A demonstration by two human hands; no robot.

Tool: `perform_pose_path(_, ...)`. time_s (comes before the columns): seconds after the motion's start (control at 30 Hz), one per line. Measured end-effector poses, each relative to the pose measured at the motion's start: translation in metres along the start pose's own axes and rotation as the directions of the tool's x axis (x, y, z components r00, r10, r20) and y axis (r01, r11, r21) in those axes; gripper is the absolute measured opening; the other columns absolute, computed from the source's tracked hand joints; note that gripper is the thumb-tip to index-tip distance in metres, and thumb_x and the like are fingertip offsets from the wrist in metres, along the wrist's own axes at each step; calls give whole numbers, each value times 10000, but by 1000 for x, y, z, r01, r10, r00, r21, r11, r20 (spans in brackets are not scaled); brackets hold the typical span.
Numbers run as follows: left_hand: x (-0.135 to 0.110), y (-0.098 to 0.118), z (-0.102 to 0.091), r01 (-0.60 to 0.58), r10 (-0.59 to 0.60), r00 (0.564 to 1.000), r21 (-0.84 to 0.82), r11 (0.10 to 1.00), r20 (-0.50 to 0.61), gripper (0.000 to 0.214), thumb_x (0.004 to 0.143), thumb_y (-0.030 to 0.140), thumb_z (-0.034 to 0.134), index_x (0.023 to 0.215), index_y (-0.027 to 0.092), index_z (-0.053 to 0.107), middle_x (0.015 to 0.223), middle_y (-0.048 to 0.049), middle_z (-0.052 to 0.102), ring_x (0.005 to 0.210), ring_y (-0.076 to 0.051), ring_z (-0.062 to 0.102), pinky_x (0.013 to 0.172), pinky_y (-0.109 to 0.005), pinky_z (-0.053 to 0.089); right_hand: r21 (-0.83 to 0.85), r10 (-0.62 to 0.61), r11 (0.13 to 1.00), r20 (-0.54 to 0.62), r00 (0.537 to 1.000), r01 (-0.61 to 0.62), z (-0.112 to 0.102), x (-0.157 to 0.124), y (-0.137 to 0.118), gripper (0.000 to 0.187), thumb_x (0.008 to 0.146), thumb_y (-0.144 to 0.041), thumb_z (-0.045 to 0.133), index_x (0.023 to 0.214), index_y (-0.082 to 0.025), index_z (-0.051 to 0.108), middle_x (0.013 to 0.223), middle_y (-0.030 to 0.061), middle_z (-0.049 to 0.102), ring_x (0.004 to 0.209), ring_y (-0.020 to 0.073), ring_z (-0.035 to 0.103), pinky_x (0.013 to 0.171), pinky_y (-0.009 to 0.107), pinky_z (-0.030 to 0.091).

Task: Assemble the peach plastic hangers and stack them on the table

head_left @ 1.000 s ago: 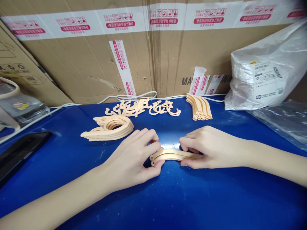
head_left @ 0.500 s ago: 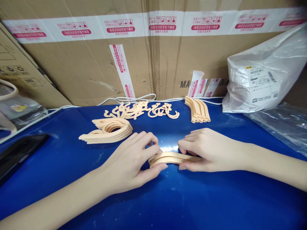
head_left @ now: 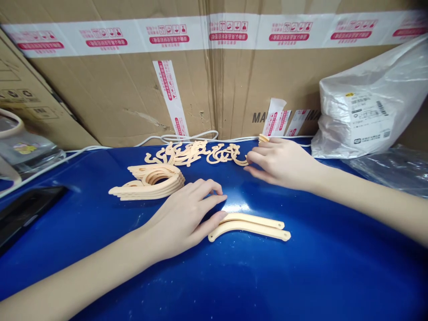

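Two peach curved plastic strips [head_left: 249, 225] lie side by side on the blue table [head_left: 301, 276]. My left hand [head_left: 185, 216] rests flat beside them, fingers apart, its thumb touching their left end. My right hand [head_left: 282, 162] is stretched out to the back of the table. It lies over a stack of curved strips [head_left: 262, 138], of which only a tip shows. Its fingertips reach the right end of a loose heap of hook-shaped pieces [head_left: 200, 152]. I see nothing held in its loosely curved fingers. A stack of wider arched pieces [head_left: 150, 182] sits left of centre.
Taped cardboard boxes [head_left: 214, 80] wall off the back. A white cable [head_left: 100, 148] runs along their foot. A labelled plastic bag [head_left: 371, 107] and a clear sheet [head_left: 394, 171] lie at the right. A dark flat device [head_left: 23, 214] and a clear container [head_left: 23, 149] sit at the left.
My right hand let go of the two curved strips and moved back and right onto the far stack. My left hand's fingers loosened; the two strips now lie exposed on the table.
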State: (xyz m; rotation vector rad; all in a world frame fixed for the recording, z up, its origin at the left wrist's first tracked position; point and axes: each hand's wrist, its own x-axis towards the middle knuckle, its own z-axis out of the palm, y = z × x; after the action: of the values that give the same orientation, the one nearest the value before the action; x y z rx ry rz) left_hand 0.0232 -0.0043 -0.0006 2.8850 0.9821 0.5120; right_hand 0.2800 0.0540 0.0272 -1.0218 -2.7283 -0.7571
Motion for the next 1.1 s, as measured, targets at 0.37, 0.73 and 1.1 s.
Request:
perform_pose_path(0.37, -6, -11, 9, 74, -86, 992, 133, 988, 92, 446, 1005, 256, 335, 1418, 116, 433, 1477, -107, 455, 1345, -246, 454, 1093, -440, 412, 131, 103, 983, 168, 980, -126, 25, 31, 8, 245, 926, -295, 502, 902, -168, 710, 950, 90, 693, 880, 252, 633, 776, 360, 394)
perform_pose_path(0.73, -6, -14, 12, 77, -93, 990, 142, 987, 111, 466, 1008, 289, 325, 1426, 112, 429, 1492, -99, 430, 1360, -259, 434, 1112, -462, 397, 211, 204, 950, 137, 969, -229, 36, 34, 4, 195, 905, -262, 508, 827, -205, 677, 841, 19, 723, 804, 219, 642, 811, 367, 381)
perform_pose_path(1.1, -7, -14, 11, 87, -102, 988, 127, 988, 114, 461, 1008, 286, 324, 1427, 123, 424, 1493, -104, 427, 1362, -257, 432, 1106, -468, 399, 254, 197, 944, 84, 977, -212, 17, 36, -5, 180, 892, -239, 537, 900, -175, 706, 880, 63, 729, 831, 218, 657, 754, 329, 398)
